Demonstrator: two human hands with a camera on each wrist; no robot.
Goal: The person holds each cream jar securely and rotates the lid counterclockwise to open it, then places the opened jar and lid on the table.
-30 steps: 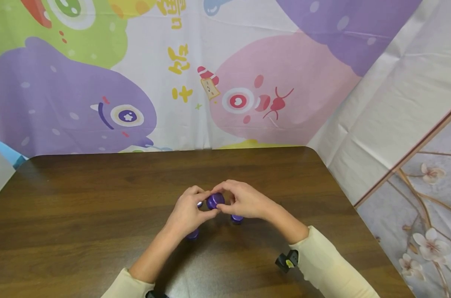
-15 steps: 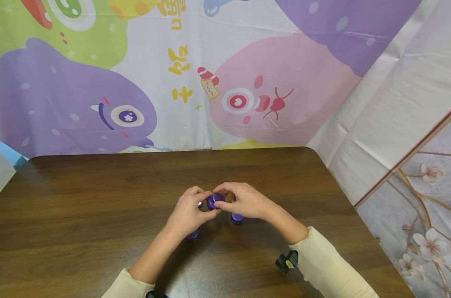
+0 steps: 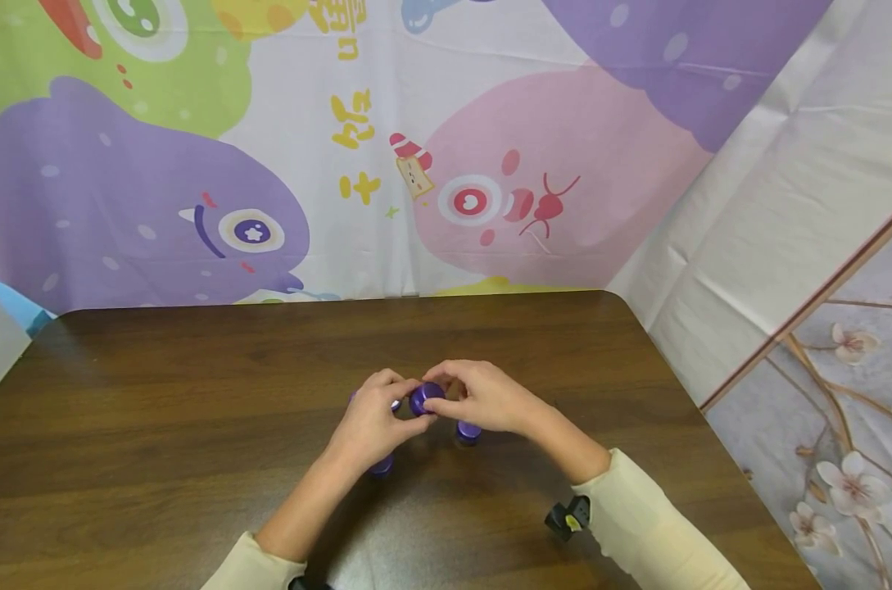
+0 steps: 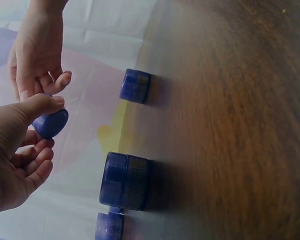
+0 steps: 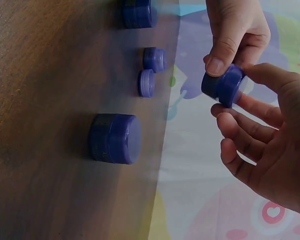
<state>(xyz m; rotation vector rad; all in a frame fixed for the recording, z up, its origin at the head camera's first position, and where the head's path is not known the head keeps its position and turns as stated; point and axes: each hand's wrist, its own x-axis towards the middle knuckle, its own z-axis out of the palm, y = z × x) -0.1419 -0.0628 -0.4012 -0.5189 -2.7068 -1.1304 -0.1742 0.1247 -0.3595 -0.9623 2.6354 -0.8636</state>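
A small purple jar (image 3: 427, 399) with a rounded lid is held up over the table between both hands. My left hand (image 3: 368, 418) pinches its body between thumb and fingers, as the right wrist view shows. From the other side, my right hand (image 3: 486, 397) grips the lid (image 5: 234, 86) with thumb and forefinger, its other fingers loosely bent. One lidded purple jar (image 3: 469, 432) stands below the right hand, and another jar (image 3: 382, 465) is partly covered by the left wrist. Behind the left fingers, only slivers of further purple pieces show in the head view.
On the brown wooden table (image 3: 195, 393), the right wrist view shows a flat purple lid-like piece (image 5: 146, 83) beside a small jar (image 5: 154, 59) with a narrower top. A cartoon-printed cloth (image 3: 372, 246) hangs along the far edge.
My right thumb has shifted from the jar's lower edge up across its front, with the right fingers moving slightly. The left hand and the jars on the table have hardly moved.
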